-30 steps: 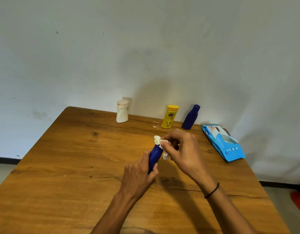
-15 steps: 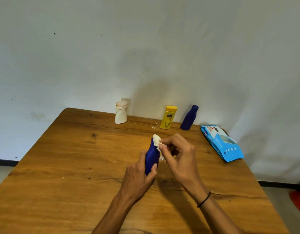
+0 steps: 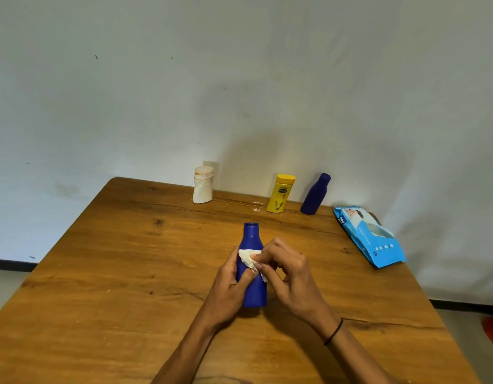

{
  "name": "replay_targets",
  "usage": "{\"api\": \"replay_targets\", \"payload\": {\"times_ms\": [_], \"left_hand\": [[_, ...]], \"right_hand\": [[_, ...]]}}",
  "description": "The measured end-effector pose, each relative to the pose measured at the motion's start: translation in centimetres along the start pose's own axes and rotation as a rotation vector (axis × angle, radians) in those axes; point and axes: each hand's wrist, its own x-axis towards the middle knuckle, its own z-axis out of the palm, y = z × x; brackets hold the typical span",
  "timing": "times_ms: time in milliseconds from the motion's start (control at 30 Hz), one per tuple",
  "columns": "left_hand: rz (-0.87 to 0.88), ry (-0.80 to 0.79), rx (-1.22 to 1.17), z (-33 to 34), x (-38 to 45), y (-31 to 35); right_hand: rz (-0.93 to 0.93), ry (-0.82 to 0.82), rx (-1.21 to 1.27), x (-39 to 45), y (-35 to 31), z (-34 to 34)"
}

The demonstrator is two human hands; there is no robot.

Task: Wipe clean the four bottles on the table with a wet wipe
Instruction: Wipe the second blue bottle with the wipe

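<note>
Two hands' fingers [image 3: 263, 254] press wet wipe [image 3: 246, 257] against blue bottle [image 3: 252, 273].

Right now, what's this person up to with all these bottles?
They are cleaning bottles. The left hand grips a blue bottle upright near the middle of the wooden table, while the right hand presses a white wet wipe against its shoulder. Three more bottles stand along the far edge: a white bottle, a yellow bottle and a second blue bottle. The wipes pack lies at the right.

Head-worn view, forward and down over the wooden table [image 3: 106, 273], wall beyond.
</note>
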Motion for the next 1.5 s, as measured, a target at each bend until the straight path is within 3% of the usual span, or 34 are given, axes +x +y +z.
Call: {"api": "replay_targets", "payload": {"times_ms": [267, 567, 767, 967, 1133, 1233, 1333, 1433, 1500], "left_hand": [[-0.097, -0.088, -0.172, 0.3, 0.0, -0.1], [-0.215, 0.12, -0.425, -0.3, 0.4, -0.7], [-0.182, 0.195, -0.369, -0.4, 0.4, -0.4], [-0.198, 0.046, -0.351, 0.3, 0.1, -0.3], [-0.235, -0.016, -0.263, 1.2, -0.1, -0.6], [-0.254, 0.065, -0.233, 1.0, 0.4, -1.2], [-0.227, 0.259, -0.263, 0.4, 1.0, -1.6], [-0.264, 0.401, -0.341, -0.3, 1.3, -1.9], [-0.216, 0.41, -0.32, -0.2, 1.2, -1.5]], "right_hand": [[0.114, 0.131, 0.09, 3.2, 0.3, -0.5], [0.198, 0.025, 0.386, -0.3, -0.7, 1.0], [0.163, -0.016, 0.34, -3.6, -1.3, 1.7], [0.18, 0.17, 0.228, -1.2, -0.5, 1.6], [0.274, 0.327, 0.273, 2.3, 0.2, 1.6], [0.319, 0.297, 0.38, 1.9, -0.2, 2.8], [0.353, 0.238, 0.478, -0.4, -1.2, 4.6], [0.299, 0.179, 0.418, -2.4, -2.2, 5.3], [0.218, 0.147, 0.315, -2.8, -2.4, 5.2]]}}
